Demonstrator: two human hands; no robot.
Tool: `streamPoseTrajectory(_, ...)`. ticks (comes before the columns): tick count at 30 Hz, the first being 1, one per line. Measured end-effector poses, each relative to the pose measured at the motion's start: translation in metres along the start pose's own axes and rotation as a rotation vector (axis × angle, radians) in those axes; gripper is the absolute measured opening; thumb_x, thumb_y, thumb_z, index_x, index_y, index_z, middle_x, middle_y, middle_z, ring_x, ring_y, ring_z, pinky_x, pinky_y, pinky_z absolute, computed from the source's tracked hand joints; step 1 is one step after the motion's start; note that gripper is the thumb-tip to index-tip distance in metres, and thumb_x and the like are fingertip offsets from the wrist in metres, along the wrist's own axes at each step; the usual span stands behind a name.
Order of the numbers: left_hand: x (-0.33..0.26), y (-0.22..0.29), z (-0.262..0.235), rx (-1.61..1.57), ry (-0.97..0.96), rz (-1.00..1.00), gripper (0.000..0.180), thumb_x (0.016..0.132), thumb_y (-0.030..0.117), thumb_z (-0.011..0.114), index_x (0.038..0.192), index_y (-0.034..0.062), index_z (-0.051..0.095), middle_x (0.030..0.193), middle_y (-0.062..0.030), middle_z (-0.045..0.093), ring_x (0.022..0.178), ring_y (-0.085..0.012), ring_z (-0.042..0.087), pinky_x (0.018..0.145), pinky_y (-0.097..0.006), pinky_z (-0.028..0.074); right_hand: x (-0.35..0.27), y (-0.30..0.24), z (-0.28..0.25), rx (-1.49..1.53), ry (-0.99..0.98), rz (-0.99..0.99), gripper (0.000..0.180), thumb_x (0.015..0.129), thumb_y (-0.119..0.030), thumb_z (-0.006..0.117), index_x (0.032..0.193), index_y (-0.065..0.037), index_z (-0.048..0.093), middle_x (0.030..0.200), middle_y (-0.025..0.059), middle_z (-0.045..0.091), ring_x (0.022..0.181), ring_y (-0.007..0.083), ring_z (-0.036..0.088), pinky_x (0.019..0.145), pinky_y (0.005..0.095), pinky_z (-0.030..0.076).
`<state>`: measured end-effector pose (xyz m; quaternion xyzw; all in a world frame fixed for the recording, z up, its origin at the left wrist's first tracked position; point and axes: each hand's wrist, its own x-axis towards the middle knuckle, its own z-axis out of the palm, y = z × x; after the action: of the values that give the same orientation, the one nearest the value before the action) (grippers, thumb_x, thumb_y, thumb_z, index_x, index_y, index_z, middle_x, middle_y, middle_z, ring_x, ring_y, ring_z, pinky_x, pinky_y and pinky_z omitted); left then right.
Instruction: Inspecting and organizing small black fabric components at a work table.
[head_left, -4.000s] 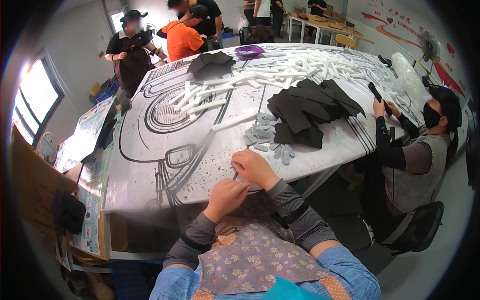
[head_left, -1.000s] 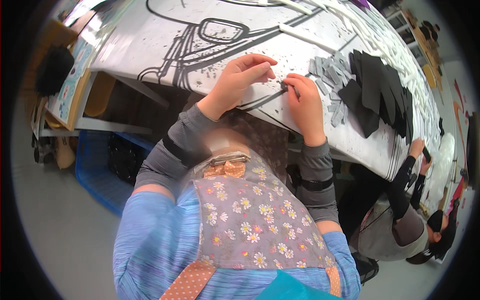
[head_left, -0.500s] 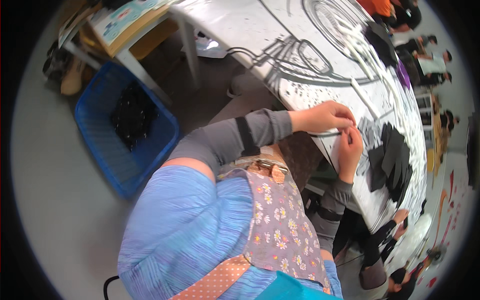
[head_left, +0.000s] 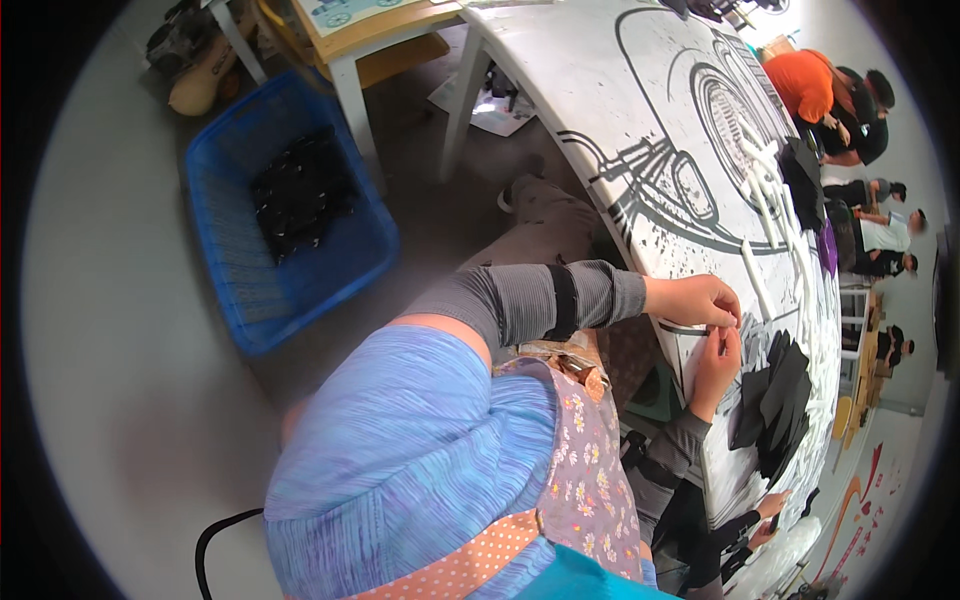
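Small pale piece (head_left: 722, 330), too small to identify, pinched between left hand (head_left: 697, 300) and right hand (head_left: 718, 365) at surface (head_left: 640, 90) edge, black stack (head_left: 775, 405) just beyond right hand.

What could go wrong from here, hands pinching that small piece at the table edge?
1. The left hand and right hand work right at the table edge; the small piece, barely visible, might drop to the floor.
2. The black pieces lie close beside the right hand; a sweep could scatter them.
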<state>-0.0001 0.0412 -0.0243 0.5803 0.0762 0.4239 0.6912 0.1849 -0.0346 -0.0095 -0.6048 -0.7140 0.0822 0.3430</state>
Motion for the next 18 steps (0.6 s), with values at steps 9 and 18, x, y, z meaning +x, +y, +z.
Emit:
streamPoseTrajectory(9,0.002,-0.004,0.001,0.022,-0.015,0.023,0.023,0.099,0.017,0.063,0.106,-0.0040,0.070,0.094,-0.0073,0.074,0.084,-0.0134,0.067,0.080,-0.029,0.055,-0.002,0.014,-0.003,-0.037,-0.021,0.036,0.017,0.100,-0.012,0.061,0.106,0.003,0.067,0.095,0.0097,0.067,0.086,0.0184,0.060,0.079,0.0313,0.048)
streamPoseTrajectory(18,0.001,-0.006,0.002,0.095,-0.033,0.026,0.024,0.098,0.018,0.065,0.106,-0.0044,0.070,0.090,-0.0077,0.074,0.081,-0.0130,0.067,0.077,-0.029,0.054,0.000,0.016,0.001,-0.064,0.039,-0.053,0.015,0.100,-0.012,0.062,0.098,0.003,0.064,0.085,0.0100,0.060,0.078,0.0190,0.055,0.072,0.0318,0.045)
